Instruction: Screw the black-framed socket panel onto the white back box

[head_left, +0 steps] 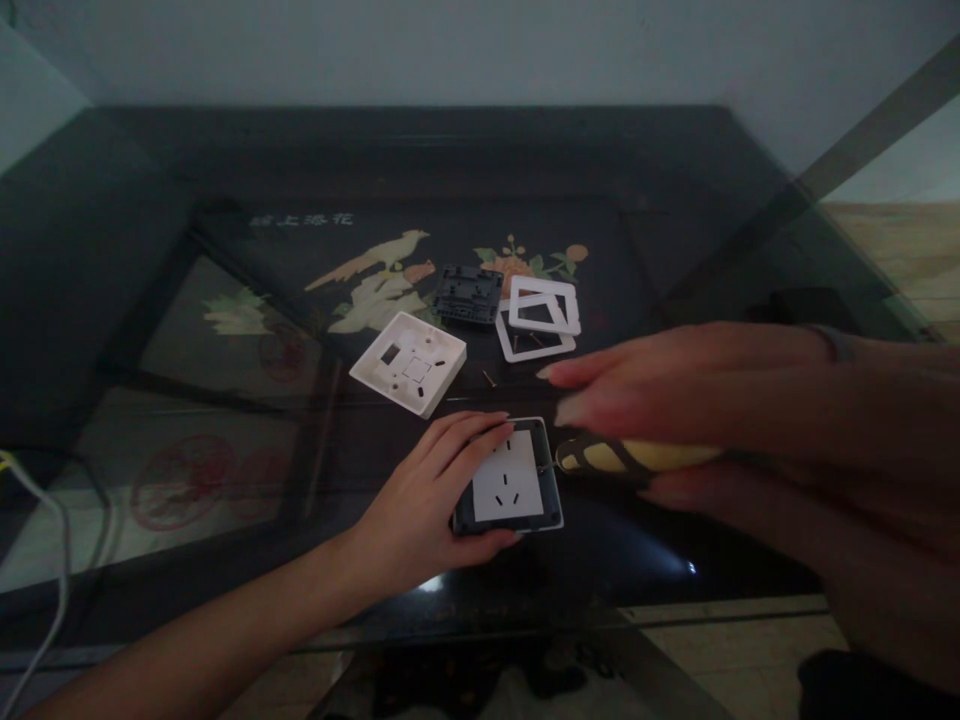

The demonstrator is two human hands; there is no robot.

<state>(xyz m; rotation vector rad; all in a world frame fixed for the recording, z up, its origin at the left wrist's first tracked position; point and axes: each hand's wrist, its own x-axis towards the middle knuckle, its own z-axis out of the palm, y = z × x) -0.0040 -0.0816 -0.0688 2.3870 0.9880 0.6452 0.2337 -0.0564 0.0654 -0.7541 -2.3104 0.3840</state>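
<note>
My left hand (442, 490) grips a wall socket (508, 485) from its left side, fingers over the top edge and thumb along the bottom edge. The socket has a white slotted face, a dark surround and a thin white outer edge, and it lies on the glass table. My right hand (675, 400) holds a screwdriver (637, 455) with a yellow and dark handle. Its thin shaft points left, and the tip meets the dark right margin of the socket. Whether a screw sits under the tip is too small to tell.
Beyond the socket lie a white mounting box (412, 362), a dark socket back (469, 293) and two overlapping white frames (545, 305). A loose screw (490, 379) rests between box and frames. A white cable (64, 560) hangs at the left. The glass table (420, 150) shows reflections.
</note>
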